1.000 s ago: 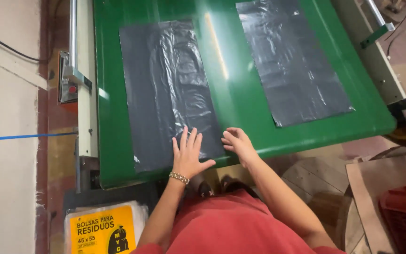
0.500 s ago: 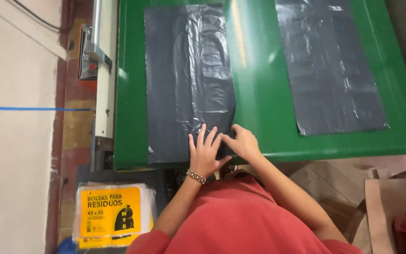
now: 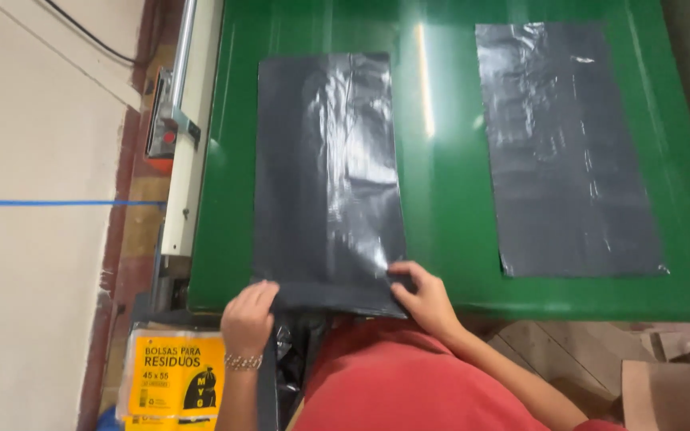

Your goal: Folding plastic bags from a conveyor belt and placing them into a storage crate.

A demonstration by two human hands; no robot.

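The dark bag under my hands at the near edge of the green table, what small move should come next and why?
Probably fold the pinched near edge forward. The left hand and right hand each grip a near corner of the dark plastic bag, whose bottom strip is already creased at the green table edge.

Left hand [image 3: 247, 318], right hand [image 3: 425, 299] pinching

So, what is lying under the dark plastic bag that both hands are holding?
Under the dark plastic bag lies the green table. The left hand and right hand pinch its near edge. Anything else beneath is covered.
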